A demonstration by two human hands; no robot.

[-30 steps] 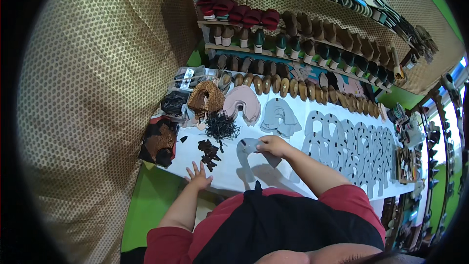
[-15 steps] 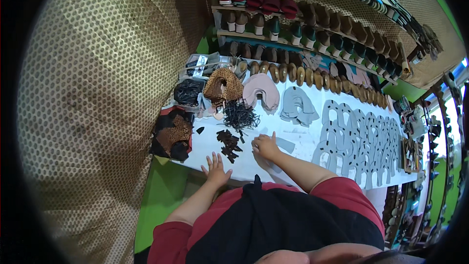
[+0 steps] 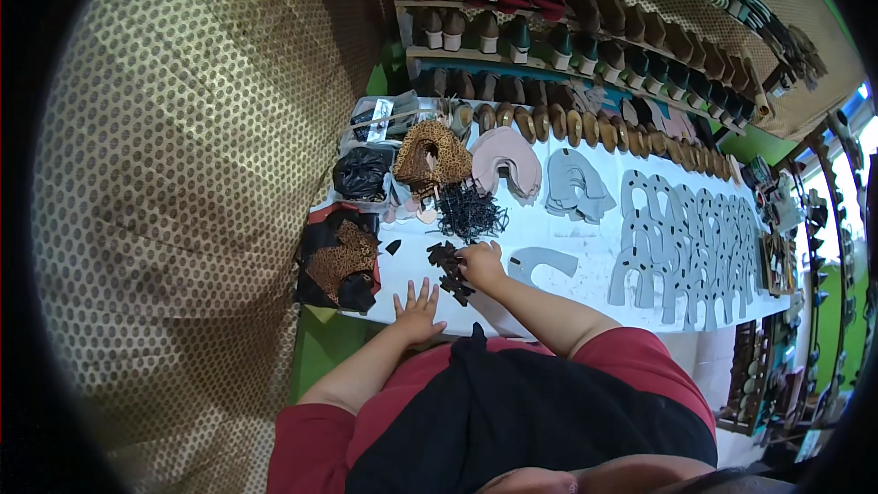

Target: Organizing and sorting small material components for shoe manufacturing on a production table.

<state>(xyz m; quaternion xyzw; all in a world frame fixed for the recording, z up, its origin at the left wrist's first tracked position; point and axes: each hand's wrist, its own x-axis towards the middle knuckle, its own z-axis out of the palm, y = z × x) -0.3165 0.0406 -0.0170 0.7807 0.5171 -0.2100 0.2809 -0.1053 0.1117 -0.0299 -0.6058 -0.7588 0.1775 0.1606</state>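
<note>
My left hand rests at the white table's near edge, fingers spread and holding nothing. To its right, my right hand reaches to the right side of a loose pile of small dark brown pieces. Its fingertips are bent in at the pile; whether a piece is between them is too small to make out. Beside this hand lies a curved grey shoe-upper cutout with a small dark patch at one end. Behind the pile is a tangled heap of thin black strips.
Rows of grey cutouts with dark patches cover the table's right. Stacked grey cutouts, pink cutouts and leopard-print cutouts lie farther back. Black and leopard scraps sit at left. Shoes line the back; shelves hold more.
My right hand has moved left from beside the grey cutout to the dark pieces, uncovering more of that cutout. My left hand stays spread at the edge. The view has shifted slightly.
</note>
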